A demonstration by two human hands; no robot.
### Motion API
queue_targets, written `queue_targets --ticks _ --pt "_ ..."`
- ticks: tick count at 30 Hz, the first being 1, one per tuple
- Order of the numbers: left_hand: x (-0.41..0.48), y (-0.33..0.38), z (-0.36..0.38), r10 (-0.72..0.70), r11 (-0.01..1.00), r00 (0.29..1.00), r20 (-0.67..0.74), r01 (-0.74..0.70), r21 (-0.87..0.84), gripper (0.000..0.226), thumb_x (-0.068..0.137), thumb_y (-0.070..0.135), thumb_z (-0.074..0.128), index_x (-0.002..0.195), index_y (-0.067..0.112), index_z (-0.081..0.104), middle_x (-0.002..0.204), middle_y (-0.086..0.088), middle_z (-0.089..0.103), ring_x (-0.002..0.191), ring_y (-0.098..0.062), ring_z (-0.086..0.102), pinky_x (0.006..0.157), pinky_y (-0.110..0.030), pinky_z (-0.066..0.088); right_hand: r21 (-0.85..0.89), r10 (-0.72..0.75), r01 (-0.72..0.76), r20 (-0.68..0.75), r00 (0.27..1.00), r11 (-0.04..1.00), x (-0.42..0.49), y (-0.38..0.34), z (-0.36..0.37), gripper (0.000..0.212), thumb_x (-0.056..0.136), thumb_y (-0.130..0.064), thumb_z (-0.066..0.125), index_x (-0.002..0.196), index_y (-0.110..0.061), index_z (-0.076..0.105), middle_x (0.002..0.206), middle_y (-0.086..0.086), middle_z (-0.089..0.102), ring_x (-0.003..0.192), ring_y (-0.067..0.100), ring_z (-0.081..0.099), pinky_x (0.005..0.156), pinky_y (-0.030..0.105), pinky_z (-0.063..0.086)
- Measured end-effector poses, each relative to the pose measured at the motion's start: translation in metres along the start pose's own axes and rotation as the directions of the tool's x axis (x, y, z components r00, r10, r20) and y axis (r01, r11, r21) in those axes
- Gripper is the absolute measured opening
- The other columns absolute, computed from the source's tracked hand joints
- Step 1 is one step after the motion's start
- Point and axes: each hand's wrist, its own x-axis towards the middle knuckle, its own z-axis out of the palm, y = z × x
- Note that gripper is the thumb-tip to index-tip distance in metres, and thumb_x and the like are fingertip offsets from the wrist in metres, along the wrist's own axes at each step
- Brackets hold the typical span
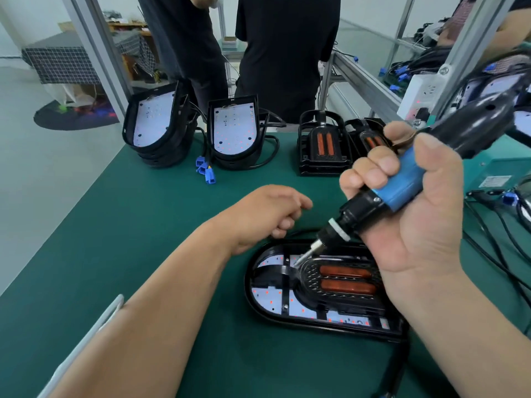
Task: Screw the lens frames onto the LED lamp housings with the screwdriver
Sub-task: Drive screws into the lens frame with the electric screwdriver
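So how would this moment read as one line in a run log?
right hand: grips screwdriver, bit on lens frame | left hand: curled beside lamp housing, contents unseen | lamp housing: flat on green mat

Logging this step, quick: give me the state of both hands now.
Left hand: fingers curled by the lamp housing rim; grip cannot be told.
Right hand: closed around the screwdriver.

Open green mat (138, 225) at left; housing stacks (161, 127) behind, cables (485, 193) at right.
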Motion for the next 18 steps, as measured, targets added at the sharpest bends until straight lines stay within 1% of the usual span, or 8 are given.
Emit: queue_targets --ticks 1,3,5,9,11,13,15,18 --pt "0.001 -0.001 -0.001 -0.057 0.992 0.998 -0.019 0.055 -0.114 0.027 0.105 -0.003 0.043 0.118 -0.004 0.067 0.085 -0.011 0.052 0.061 -0.009 0.041 0.051 -0.020 0.030 0.014 -0.016 0.017 -0.025 1.000 1.000 0.003 -0.003 -0.004 0.018 0.103 -0.029 0.048 0.109 -0.016 0.057 0.074 -0.005 0.047 0.064 0.011 0.045 0.072 0.029 0.045" --pt "0.003 -0.001 -0.001 -0.129 0.947 0.992 -0.002 0.122 -0.296 0.032 0.103 -0.012 0.038 0.118 -0.009 0.066 0.087 -0.012 0.057 0.059 -0.009 0.044 0.047 -0.018 0.031 0.041 -0.042 0.045 -0.072 0.997 0.998 0.008 -0.008 -0.012 0.016 0.104 -0.028 0.050 0.108 -0.015 0.058 0.077 -0.005 0.048 0.066 0.012 0.046 0.074 0.030 0.046" --pt "0.004 -0.002 -0.001 -0.141 0.917 0.990 0.026 0.140 -0.373 0.031 0.104 -0.013 0.038 0.117 -0.011 0.066 0.084 -0.009 0.063 0.056 -0.007 0.044 0.043 -0.015 0.031 0.067 -0.060 0.069 -0.130 0.990 0.995 0.014 -0.012 -0.021 0.013 0.103 -0.026 0.053 0.107 -0.015 0.058 0.077 -0.004 0.048 0.066 0.012 0.047 0.073 0.030 0.048" --pt "0.007 -0.005 0.003 -0.116 0.913 0.993 0.035 0.120 -0.390 0.020 0.108 -0.001 0.048 0.117 -0.007 0.065 0.079 -0.005 0.064 0.051 -0.004 0.040 0.040 -0.013 0.027 0.082 -0.092 0.116 -0.247 0.965 0.990 0.023 -0.016 -0.034 0.009 0.100 -0.022 0.058 0.103 -0.014 0.057 0.076 -0.002 0.049 0.065 0.014 0.048 0.072 0.031 0.049" --pt "0.007 -0.006 0.003 -0.101 0.922 0.994 0.034 0.106 -0.373 0.015 0.109 0.008 0.053 0.112 -0.002 0.064 0.076 -0.002 0.063 0.050 -0.003 0.037 0.039 -0.013 0.026 0.079 -0.095 0.122 -0.286 0.954 0.989 0.025 -0.016 -0.039 0.009 0.099 -0.021 0.061 0.101 -0.014 0.057 0.076 -0.002 0.049 0.064 0.014 0.048 0.071 0.031 0.050" --pt "0.007 -0.006 0.003 -0.082 0.928 0.996 0.047 0.093 -0.361 0.017 0.108 0.019 0.057 0.104 0.003 0.063 0.073 0.000 0.060 0.050 -0.003 0.034 0.039 -0.013 0.026 0.073 -0.101 0.130 -0.314 0.944 0.989 0.027 -0.015 -0.042 0.009 0.098 -0.021 0.062 0.101 -0.014 0.057 0.076 -0.002 0.050 0.064 0.014 0.049 0.071 0.031 0.050" --pt "0.007 -0.007 0.003 -0.065 0.925 0.996 0.063 0.084 -0.369 0.021 0.104 0.025 0.061 0.099 0.005 0.065 0.073 0.001 0.056 0.050 -0.003 0.033 0.039 -0.013 0.025 0.068 -0.109 0.139 -0.327 0.939 0.988 0.028 -0.014 -0.044 0.009 0.098 -0.020 0.062 0.101 -0.014 0.056 0.076 -0.002 0.050 0.064 0.014 0.049 0.071 0.031 0.050" --pt "0.008 -0.009 0.002 -0.040 0.907 0.995 0.094 0.076 -0.415 0.025 0.095 0.024 0.067 0.102 0.001 0.073 0.076 -0.001 0.058 0.053 -0.004 0.036 0.042 -0.013 0.028 0.062 -0.126 0.155 -0.334 0.934 0.986 0.030 -0.016 -0.046 0.013 0.094 -0.021 0.065 0.100 -0.014 0.056 0.076 -0.002 0.049 0.064 0.014 0.049 0.071 0.031 0.050"
